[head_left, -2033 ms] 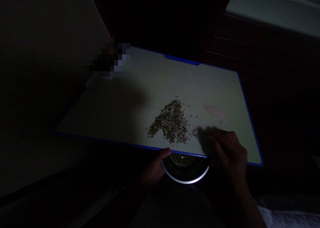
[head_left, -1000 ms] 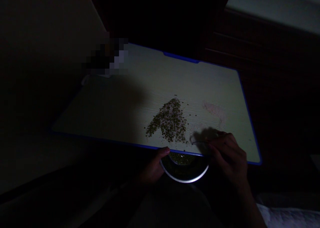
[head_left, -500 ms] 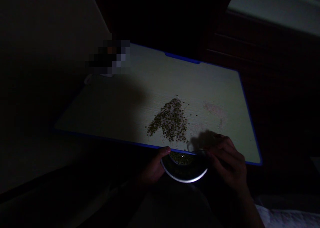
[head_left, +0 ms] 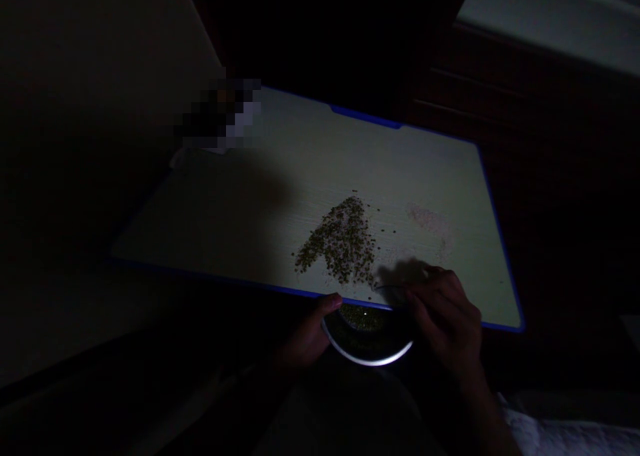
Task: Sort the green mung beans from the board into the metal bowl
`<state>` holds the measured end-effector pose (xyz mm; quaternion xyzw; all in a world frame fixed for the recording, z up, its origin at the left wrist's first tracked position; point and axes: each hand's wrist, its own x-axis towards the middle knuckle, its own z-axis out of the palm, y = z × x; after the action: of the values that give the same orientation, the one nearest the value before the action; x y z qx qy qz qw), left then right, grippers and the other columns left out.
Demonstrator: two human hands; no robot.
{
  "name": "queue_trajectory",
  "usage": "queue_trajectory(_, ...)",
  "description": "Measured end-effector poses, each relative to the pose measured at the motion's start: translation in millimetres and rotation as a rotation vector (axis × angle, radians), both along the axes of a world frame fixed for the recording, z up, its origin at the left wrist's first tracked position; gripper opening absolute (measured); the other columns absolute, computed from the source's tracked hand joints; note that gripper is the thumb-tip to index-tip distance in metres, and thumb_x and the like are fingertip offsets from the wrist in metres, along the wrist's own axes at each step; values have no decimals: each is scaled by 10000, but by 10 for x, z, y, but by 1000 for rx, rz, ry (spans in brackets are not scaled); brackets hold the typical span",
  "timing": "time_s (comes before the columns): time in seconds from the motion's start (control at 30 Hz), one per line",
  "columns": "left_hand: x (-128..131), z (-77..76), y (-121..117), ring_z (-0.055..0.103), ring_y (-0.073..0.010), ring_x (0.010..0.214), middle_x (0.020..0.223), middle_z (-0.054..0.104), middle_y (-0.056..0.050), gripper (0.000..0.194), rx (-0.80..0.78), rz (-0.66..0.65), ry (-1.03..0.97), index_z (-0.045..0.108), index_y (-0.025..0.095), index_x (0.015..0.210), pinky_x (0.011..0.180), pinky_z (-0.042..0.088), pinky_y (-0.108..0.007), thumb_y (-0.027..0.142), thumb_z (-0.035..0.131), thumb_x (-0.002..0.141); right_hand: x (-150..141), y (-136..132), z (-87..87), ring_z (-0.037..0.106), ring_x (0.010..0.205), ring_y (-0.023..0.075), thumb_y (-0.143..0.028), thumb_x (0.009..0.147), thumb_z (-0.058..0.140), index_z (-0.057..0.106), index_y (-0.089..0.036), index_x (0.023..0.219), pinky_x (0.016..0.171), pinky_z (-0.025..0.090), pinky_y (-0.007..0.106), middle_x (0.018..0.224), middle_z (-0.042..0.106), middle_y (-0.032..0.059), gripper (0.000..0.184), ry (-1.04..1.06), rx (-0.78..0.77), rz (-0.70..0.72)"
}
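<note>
Pinching a thin tool [head_left: 388,287] near the board's [head_left: 320,149] near edge, right hand [head_left: 447,316]; left hand [head_left: 311,331] holding bowl [head_left: 373,362]; open room beyond seeds [head_left: 345,243].

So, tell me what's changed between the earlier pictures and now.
The right hand and its thin utensil have shifted left and toward the near edge of the board. Nothing was grabbed or released. The left hand, bowl and main seed pile look unchanged.

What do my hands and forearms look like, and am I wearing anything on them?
Your left hand and right hand have no gloves. No sleeve or watch shows on your right forearm. Your left forearm is lost in shadow, so I can't tell there. It's too dark to rule out rings.
</note>
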<state>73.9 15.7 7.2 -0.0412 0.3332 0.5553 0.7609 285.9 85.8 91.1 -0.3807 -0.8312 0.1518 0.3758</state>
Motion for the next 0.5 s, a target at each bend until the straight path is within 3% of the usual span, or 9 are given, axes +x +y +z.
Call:
queue_trajectory(0.23,-3,69,18,590,-337,1355,1144,824,-76,415,-9,38,19,758,178,1130,1228,332,-500,241,854,732,79,55,-17,651,985,234,-196,938,684,749,-238,1095,809,529,394,1021,744,66,175,-33,-46,-263)
queue_trajectory(0.5,-6,48,22,650,-344,1282,1078,840,-66,274,-15,13,30,801,195,963,1219,342,-508,275,870,710,-14,132,31,631,953,225,-164,932,677,738,-255,1094,810,525,401,947,730,49,196,-36,-36,-100)
